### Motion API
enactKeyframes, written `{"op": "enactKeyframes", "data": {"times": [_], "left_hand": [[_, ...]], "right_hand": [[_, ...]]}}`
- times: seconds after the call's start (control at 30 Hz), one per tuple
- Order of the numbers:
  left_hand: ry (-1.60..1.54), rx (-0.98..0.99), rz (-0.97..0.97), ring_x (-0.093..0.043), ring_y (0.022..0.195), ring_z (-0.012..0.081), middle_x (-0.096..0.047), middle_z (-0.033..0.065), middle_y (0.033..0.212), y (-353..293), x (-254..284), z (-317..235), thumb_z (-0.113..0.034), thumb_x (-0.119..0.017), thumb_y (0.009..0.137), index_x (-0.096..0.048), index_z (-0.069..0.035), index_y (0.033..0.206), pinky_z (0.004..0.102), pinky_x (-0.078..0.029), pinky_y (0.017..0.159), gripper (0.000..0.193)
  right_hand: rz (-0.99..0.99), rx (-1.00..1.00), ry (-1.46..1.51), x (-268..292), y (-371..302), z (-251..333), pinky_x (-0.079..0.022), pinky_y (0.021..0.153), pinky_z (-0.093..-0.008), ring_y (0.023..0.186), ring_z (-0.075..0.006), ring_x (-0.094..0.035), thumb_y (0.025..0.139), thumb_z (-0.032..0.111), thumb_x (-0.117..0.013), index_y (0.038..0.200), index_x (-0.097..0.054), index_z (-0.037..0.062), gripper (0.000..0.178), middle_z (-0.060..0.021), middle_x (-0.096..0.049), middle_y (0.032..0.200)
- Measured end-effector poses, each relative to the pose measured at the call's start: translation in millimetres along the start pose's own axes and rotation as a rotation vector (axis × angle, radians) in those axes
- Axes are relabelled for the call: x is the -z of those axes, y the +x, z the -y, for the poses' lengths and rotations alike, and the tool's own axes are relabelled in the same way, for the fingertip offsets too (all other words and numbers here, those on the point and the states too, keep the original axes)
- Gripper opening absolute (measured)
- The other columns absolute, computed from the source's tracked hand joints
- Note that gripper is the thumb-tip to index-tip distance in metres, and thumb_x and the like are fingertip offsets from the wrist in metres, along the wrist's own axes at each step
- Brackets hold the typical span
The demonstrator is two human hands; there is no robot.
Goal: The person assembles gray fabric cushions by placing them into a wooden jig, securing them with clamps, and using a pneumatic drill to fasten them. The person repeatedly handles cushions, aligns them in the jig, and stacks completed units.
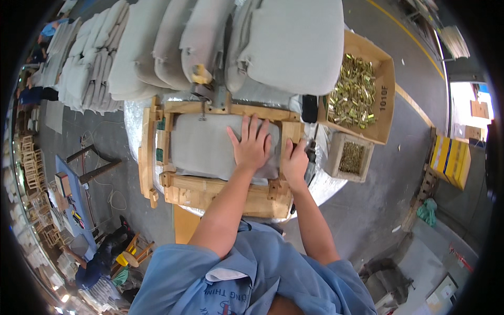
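A grey upholstered seat pad (202, 144) lies flat inside a light wooden frame (226, 195) in front of me. My left hand (253, 144) is spread on the pad's right half, palm down. My right hand (295, 164) is closed at the frame's right rail, thumb on top; its lower fingers are hidden. Just right of it is a dark hand tool (311, 152), partly covered, and I cannot make out its exact kind. At the frame's far side a metal clamp (202, 92) with a yellow handle points down toward the pad.
Grey seat pads (294, 42) are stacked along the far side. To the right stand a cardboard box (386, 100) of shiny brass-coloured metal pieces and a smaller box (336, 157) of small fasteners. A yellow carton (450, 161) is farther right. Another person (97, 270) sits at lower left.
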State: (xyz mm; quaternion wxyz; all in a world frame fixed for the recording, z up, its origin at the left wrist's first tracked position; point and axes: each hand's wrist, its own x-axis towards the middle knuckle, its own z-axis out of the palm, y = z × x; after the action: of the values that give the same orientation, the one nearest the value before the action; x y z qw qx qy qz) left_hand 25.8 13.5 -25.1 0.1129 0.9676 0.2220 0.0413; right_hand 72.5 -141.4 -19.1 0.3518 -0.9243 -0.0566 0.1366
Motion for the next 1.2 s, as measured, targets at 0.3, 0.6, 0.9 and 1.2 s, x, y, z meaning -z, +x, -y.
{"op": "enactKeyframes", "data": {"times": [0.3, 0.6, 0.9, 1.2], "left_hand": [[-0.262, -0.082, -0.043, -0.035, 0.160, 0.0325, -0.050, 0.0075, 0.165, -7, 19, 26, -0.036, -0.061, 0.105, -0.061, -0.022, 0.149, 0.0726, -0.013, 0.128, 0.046], [-0.161, 0.228, -0.308, -0.043, 0.152, 0.0449, -0.047, 0.0234, 0.164, -68, 71, 252, -0.038, -0.063, 0.106, -0.052, -0.008, 0.155, 0.0595, -0.032, 0.127, 0.058], [-0.072, -0.150, -0.099, -0.029, 0.162, 0.0409, -0.033, 0.0220, 0.174, -6, 73, 295, -0.050, -0.058, 0.108, -0.037, -0.007, 0.168, 0.0584, -0.022, 0.132, 0.077], [0.018, -0.155, -0.059, -0.029, 0.163, 0.0378, -0.035, 0.0184, 0.174, 10, 56, 299, -0.052, -0.047, 0.111, -0.040, -0.010, 0.167, 0.0576, -0.020, 0.132, 0.071]], "right_hand": [[-0.141, 0.152, -0.072, -15, -4, 29, -0.049, 0.100, -0.0554, 0.121, -0.0465, -0.061, 0.106, 0.030, -0.063, 0.134, -0.055, -0.0006, 0.042, -0.0274, -0.065, 0.132], [-0.122, 0.477, -0.388, -67, -53, 42, -0.021, 0.129, -0.0628, 0.158, -0.0578, -0.023, 0.105, 0.040, -0.060, 0.164, -0.042, 0.0051, 0.070, -0.0351, -0.027, 0.172], [-0.090, 0.490, -0.562, -78, -50, 45, -0.017, 0.129, -0.0646, 0.158, -0.0603, -0.022, 0.109, 0.047, -0.050, 0.168, -0.037, 0.0061, 0.073, -0.0399, -0.022, 0.171], [-0.085, 0.434, -0.599, -79, -53, 44, -0.018, 0.130, -0.0654, 0.158, -0.0604, -0.020, 0.111, 0.047, -0.049, 0.171, -0.032, 0.0087, 0.073, -0.0390, -0.022, 0.172]]}}
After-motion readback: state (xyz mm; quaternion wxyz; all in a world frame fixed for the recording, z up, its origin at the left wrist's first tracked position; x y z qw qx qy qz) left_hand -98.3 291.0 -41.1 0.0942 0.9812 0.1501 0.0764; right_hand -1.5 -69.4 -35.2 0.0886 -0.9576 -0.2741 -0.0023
